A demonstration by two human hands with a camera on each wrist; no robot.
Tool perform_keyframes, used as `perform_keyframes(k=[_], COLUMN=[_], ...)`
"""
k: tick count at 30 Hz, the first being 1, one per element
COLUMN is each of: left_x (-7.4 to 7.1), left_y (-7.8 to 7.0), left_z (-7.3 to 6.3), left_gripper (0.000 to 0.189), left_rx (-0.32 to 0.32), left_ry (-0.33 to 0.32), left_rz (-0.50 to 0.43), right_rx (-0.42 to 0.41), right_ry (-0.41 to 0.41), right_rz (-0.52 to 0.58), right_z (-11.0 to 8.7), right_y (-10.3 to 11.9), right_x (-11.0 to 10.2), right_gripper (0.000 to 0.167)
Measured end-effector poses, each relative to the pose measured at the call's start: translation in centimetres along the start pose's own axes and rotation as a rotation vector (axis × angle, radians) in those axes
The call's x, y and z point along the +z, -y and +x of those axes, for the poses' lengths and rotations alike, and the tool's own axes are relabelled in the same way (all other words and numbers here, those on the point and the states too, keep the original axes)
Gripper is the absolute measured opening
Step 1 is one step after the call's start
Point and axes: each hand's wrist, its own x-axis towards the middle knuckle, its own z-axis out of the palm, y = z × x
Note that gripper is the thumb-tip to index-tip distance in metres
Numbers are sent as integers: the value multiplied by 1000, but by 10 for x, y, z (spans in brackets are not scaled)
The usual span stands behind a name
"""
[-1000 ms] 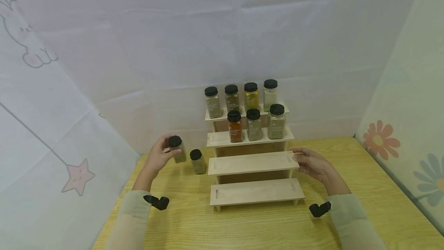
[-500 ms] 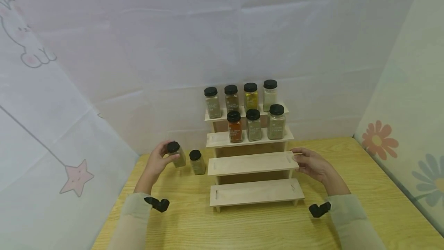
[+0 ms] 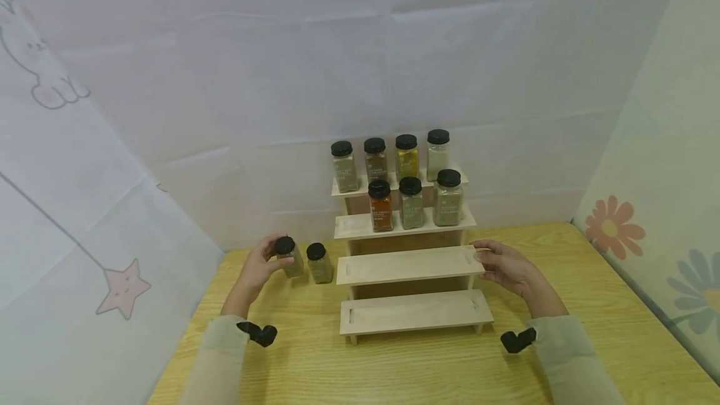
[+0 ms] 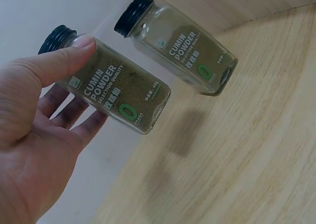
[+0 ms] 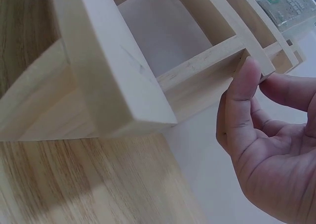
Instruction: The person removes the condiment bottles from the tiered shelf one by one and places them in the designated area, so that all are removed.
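Observation:
My left hand (image 3: 260,272) holds a cumin powder jar (image 4: 126,90) between thumb and fingers, near its black lid. In the left wrist view the jar is tilted, its label facing the camera. A second cumin powder jar (image 3: 320,270) stands on the table just to its right, beside the wooden tiered spice rack (image 3: 407,266). At the rack's other side, my right hand (image 3: 508,272) pinches the right end of the second shelf from the bottom. The right wrist view shows thumb and fingers around that shelf's corner (image 5: 264,68).
Several black-lidded spice jars (image 3: 407,158) line the rack's top shelf. Below them stand three more, including a red-orange one (image 3: 381,211), with bare wood at that shelf's left end. The two lower shelves are bare. White printed cloth (image 3: 281,80) hangs behind the wooden table (image 3: 394,370).
My left hand has lowered the held cumin powder jar, then shifted it slightly right toward the standing one. My right hand has stayed on the shelf end.

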Motion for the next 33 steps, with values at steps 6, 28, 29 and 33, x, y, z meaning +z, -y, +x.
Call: perform_keyframes(k=[6,28,29,33], left_x=[2,6,6,6], left_y=[5,28,29,30], left_z=[0,5,5,5], left_gripper=[77,74,74,76], left_rx=[-7,-44,-47,-55], left_ry=[3,32,35,35], left_rz=[-12,-33,-39,-51], right_rx=[1,-12,-10,-3], right_ry=[-1,15,15,15], right_rz=[3,32,29,24], right_z=[0,1,2,3], right_y=[-1,-1,-1,-2], right_x=[0,0,0,-1], right_gripper=[65,61,62,66])
